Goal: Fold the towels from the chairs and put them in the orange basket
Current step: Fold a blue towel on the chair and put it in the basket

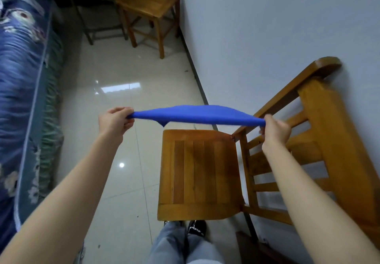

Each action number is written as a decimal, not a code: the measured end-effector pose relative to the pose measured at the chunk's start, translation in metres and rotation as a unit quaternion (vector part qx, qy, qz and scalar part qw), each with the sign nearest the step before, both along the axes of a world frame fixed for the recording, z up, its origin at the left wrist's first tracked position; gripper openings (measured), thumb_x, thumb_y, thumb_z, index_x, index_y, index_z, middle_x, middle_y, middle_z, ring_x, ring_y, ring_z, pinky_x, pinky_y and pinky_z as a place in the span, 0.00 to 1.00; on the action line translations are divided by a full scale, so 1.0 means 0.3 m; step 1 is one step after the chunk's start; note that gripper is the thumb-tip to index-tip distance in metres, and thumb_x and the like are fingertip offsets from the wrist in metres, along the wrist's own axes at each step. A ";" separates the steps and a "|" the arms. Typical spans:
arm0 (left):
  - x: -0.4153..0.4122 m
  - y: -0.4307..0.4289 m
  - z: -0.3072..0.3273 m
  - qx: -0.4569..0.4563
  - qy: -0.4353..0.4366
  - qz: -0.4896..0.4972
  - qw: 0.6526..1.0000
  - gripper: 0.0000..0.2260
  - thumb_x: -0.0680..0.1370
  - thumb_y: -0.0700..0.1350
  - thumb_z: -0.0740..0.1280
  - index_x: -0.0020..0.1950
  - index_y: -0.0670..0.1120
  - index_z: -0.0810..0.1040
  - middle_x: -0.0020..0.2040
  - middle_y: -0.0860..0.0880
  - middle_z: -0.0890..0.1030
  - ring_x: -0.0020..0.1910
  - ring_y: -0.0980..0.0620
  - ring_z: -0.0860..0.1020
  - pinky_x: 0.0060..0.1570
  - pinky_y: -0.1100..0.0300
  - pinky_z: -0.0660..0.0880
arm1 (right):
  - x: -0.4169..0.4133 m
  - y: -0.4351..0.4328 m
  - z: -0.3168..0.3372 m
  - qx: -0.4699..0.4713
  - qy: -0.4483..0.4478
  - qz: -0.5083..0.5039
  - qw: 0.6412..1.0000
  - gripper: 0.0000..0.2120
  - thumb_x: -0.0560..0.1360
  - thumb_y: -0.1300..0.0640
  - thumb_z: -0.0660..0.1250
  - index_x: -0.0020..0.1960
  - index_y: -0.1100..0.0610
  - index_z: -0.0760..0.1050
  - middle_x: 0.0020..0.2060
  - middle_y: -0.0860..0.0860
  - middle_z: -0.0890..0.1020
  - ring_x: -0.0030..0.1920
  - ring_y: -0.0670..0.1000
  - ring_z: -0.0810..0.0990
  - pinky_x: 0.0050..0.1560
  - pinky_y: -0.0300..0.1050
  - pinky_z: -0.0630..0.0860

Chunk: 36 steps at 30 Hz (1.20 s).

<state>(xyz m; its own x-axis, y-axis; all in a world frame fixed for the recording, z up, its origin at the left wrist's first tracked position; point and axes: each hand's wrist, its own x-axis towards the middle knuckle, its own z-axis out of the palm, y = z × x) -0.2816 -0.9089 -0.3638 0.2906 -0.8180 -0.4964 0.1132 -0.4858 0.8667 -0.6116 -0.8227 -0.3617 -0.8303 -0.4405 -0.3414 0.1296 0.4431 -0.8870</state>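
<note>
- Gripping with the left hand (115,123) and the right hand (274,129), fingers curled on opposite ends of the bright blue cloth towel (195,113), stretched in mid-air.
- Held above the far edge of the slatted brown wooden chair (197,171), apart from its seat.
- Could slip from one grip if pulled tighter, dropping a corner and skewing the fold.
- Beyond: second wooden chair (146,2) by the pale wall (267,27), glossy tiled floor (115,91), blue floral bedcover (18,78) to the left.
- No orange basket in view.
</note>
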 end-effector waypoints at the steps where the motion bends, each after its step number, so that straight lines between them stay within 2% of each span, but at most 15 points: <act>1: 0.001 0.042 -0.046 0.027 -0.001 -0.003 1.000 0.07 0.74 0.33 0.66 0.37 0.41 0.75 0.31 0.44 0.71 0.16 0.59 0.69 0.21 0.70 0.69 | 0.009 0.048 -0.048 0.020 -0.004 -0.007 1.000 0.09 0.76 0.58 0.63 0.38 0.55 0.70 0.33 0.50 0.74 0.32 0.45 0.74 0.35 0.36 0.72; 4: 0.011 0.178 -0.210 0.116 -0.017 -0.023 0.993 0.06 0.75 0.32 0.65 0.39 0.40 0.76 0.32 0.43 0.72 0.17 0.57 0.70 0.19 0.71 0.68 | 0.030 0.200 -0.211 0.110 -0.021 0.008 0.994 0.08 0.77 0.58 0.62 0.39 0.58 0.72 0.35 0.53 0.76 0.32 0.47 0.74 0.33 0.38 0.70; 6: 0.022 0.263 -0.324 0.166 -0.023 -0.033 0.985 0.04 0.75 0.33 0.65 0.42 0.38 0.76 0.34 0.43 0.74 0.25 0.52 0.73 0.20 0.71 0.70 | 0.033 0.285 -0.309 0.165 -0.041 0.022 0.985 0.06 0.77 0.59 0.62 0.43 0.61 0.74 0.34 0.54 0.76 0.33 0.48 0.75 0.33 0.39 0.71; 8: 0.026 0.334 -0.431 0.206 -0.026 -0.040 0.977 0.01 0.76 0.33 0.65 0.45 0.36 0.76 0.36 0.42 0.74 0.30 0.50 0.72 0.20 0.71 0.71 | 0.034 0.351 -0.400 0.211 -0.054 0.022 0.976 0.06 0.76 0.60 0.64 0.43 0.62 0.75 0.32 0.54 0.76 0.32 0.50 0.75 0.33 0.41 0.71; 12: 0.035 0.465 -0.565 0.277 -0.032 -0.053 0.959 0.04 0.76 0.32 0.64 0.42 0.35 0.74 0.33 0.43 0.71 0.23 0.51 0.69 0.19 0.69 0.71 | 0.048 0.460 -0.511 0.281 -0.072 0.021 0.957 0.07 0.76 0.60 0.64 0.48 0.64 0.76 0.35 0.58 0.79 0.31 0.50 0.75 0.30 0.39 0.70; 15: 0.040 0.510 -0.603 0.305 -0.042 -0.071 0.949 0.03 0.77 0.34 0.64 0.45 0.35 0.75 0.31 0.44 0.71 0.23 0.52 0.68 0.22 0.67 0.72 | 0.051 0.488 -0.540 0.293 -0.099 0.015 0.951 0.07 0.76 0.61 0.64 0.48 0.65 0.75 0.32 0.56 0.77 0.30 0.49 0.75 0.30 0.38 0.70; 17: 0.043 0.514 -0.618 0.313 -0.022 -0.080 0.946 0.03 0.77 0.34 0.63 0.45 0.36 0.75 0.32 0.43 0.72 0.26 0.52 0.71 0.24 0.66 0.74 | 0.043 0.478 -0.553 0.290 -0.124 0.000 0.949 0.07 0.77 0.60 0.63 0.45 0.64 0.74 0.32 0.56 0.77 0.30 0.50 0.75 0.31 0.39 0.71; 19: 0.044 0.512 -0.630 0.314 0.008 -0.093 0.945 0.06 0.76 0.31 0.60 0.49 0.37 0.75 0.38 0.40 0.75 0.35 0.48 0.75 0.33 0.62 0.78 | 0.031 0.461 -0.574 0.287 -0.154 -0.019 0.945 0.08 0.78 0.60 0.61 0.42 0.63 0.72 0.33 0.57 0.77 0.31 0.52 0.76 0.34 0.41 0.73; 21: 0.045 0.504 -0.657 0.299 -0.011 -0.140 0.944 0.13 0.74 0.27 0.60 0.56 0.37 0.74 0.46 0.38 0.77 0.44 0.44 0.77 0.42 0.56 0.77 | 0.020 0.435 -0.609 0.293 -0.169 -0.024 0.941 0.07 0.77 0.62 0.60 0.40 0.62 0.71 0.33 0.57 0.78 0.31 0.52 0.76 0.35 0.41 0.74; 22: 0.044 0.499 -0.674 0.290 -0.045 -0.168 0.941 0.15 0.74 0.27 0.61 0.58 0.37 0.75 0.49 0.38 0.78 0.47 0.44 0.77 0.43 0.56 0.77 | 0.016 0.424 -0.628 0.299 -0.169 -0.022 0.939 0.07 0.76 0.63 0.60 0.40 0.62 0.71 0.33 0.57 0.77 0.31 0.52 0.76 0.35 0.42 0.74; 23: 0.039 0.493 -0.692 0.278 -0.079 -0.190 0.938 0.15 0.73 0.28 0.62 0.59 0.37 0.75 0.49 0.39 0.79 0.46 0.44 0.77 0.43 0.56 0.75 | 0.014 0.415 -0.655 0.305 -0.167 -0.019 0.938 0.07 0.76 0.64 0.61 0.39 0.62 0.71 0.33 0.57 0.77 0.31 0.52 0.76 0.35 0.41 0.73; 27: 0.007 0.451 -0.765 0.233 -0.156 -0.190 0.941 0.08 0.78 0.38 0.63 0.52 0.36 0.78 0.35 0.44 0.77 0.33 0.49 0.73 0.33 0.60 0.71 | 0.005 0.390 -0.758 0.316 -0.156 -0.014 0.936 0.09 0.77 0.63 0.61 0.37 0.61 0.70 0.32 0.56 0.77 0.31 0.51 0.75 0.34 0.40 0.73; 29: -0.012 0.406 -0.819 0.210 -0.180 -0.188 0.943 0.08 0.79 0.42 0.62 0.51 0.38 0.77 0.37 0.45 0.77 0.33 0.50 0.72 0.34 0.59 0.70 | -0.003 0.358 -0.829 0.310 -0.148 -0.018 0.939 0.08 0.78 0.62 0.61 0.39 0.62 0.71 0.32 0.56 0.76 0.30 0.51 0.75 0.34 0.40 0.72; 32: -0.033 0.338 -0.897 0.191 -0.204 -0.185 0.942 0.08 0.79 0.44 0.63 0.50 0.40 0.77 0.42 0.44 0.78 0.37 0.49 0.73 0.40 0.56 0.71 | -0.012 0.304 -0.917 0.296 -0.113 -0.022 0.948 0.07 0.78 0.62 0.60 0.42 0.60 0.71 0.32 0.55 0.76 0.31 0.50 0.75 0.33 0.39 0.72; 36: -0.035 0.282 -1.014 0.209 -0.242 -0.184 0.930 0.10 0.78 0.45 0.63 0.53 0.40 0.77 0.47 0.41 0.80 0.42 0.45 0.74 0.44 0.55 0.72 | -0.013 0.251 -1.018 0.300 -0.099 -0.005 0.949 0.06 0.78 0.63 0.59 0.50 0.64 0.73 0.34 0.55 0.78 0.34 0.52 0.77 0.33 0.40 0.72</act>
